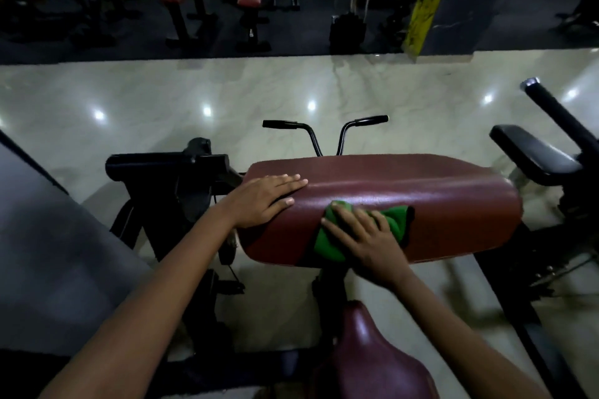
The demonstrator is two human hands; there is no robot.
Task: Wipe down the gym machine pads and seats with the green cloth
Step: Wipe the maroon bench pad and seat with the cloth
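Observation:
A wide maroon arm pad [437,197] slopes toward me in the middle of the view. My right hand [363,243] presses the green cloth [397,220] flat against the pad's near face, fingers spread over it. My left hand [262,199] lies flat on the pad's left end, fingers apart and holding nothing. Below the pad, at the bottom of the view, is a maroon seat [366,356]. Two black handles [324,129] stick up behind the pad.
The machine's black frame [175,185] stands to the left of the pad. A black padded bench [531,155] with a black bar is at the right. Polished pale floor [162,100] lies beyond, then dark matting with several benches and a yellow pillar [428,0].

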